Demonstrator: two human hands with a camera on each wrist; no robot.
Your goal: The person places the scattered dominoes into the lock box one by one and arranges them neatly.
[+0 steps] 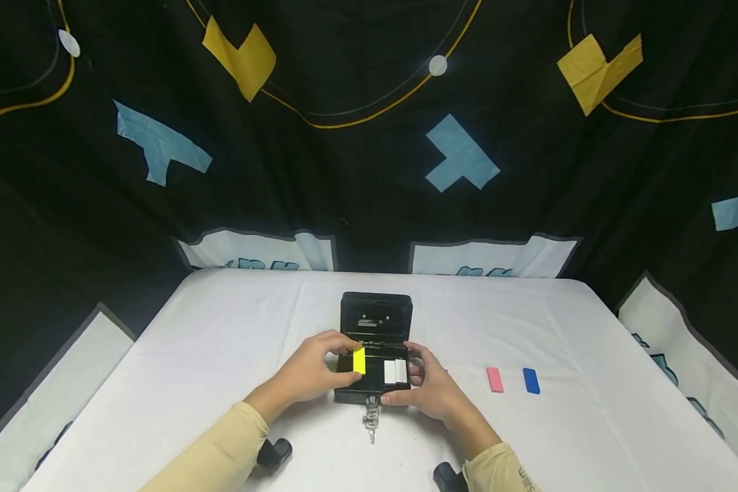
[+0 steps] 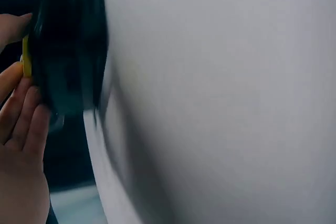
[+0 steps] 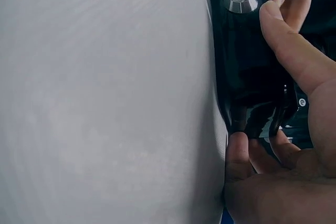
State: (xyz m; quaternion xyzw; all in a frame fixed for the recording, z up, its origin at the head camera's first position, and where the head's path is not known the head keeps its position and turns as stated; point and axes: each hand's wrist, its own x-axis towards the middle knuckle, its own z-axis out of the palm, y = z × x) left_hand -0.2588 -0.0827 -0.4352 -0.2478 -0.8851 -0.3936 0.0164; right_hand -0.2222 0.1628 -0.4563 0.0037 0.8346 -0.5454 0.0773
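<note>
A small black metal box (image 1: 349, 396) sits in the middle of the white table, its lid (image 1: 376, 316) raised at the back. My left hand (image 1: 307, 369) pinches a yellow block (image 1: 359, 361) between thumb and fingers, over the left part of the box. Two white blocks (image 1: 395, 372) lie side by side in the right part. My right hand (image 1: 433, 389) grips the box's right side, thumb at the front edge and fingers along the end wall. Keys (image 1: 372, 418) hang from the round lock (image 3: 241, 2) on the front. In the left wrist view the yellow block (image 2: 26, 59) is mostly hidden.
Right of the box, a pink block (image 1: 495, 380) and a blue block (image 1: 531, 381) lie on the white tablecloth (image 1: 221, 328). A sliver of something blue shows behind my right hand. A black curtain (image 1: 369, 198) with paper shapes hangs behind the table.
</note>
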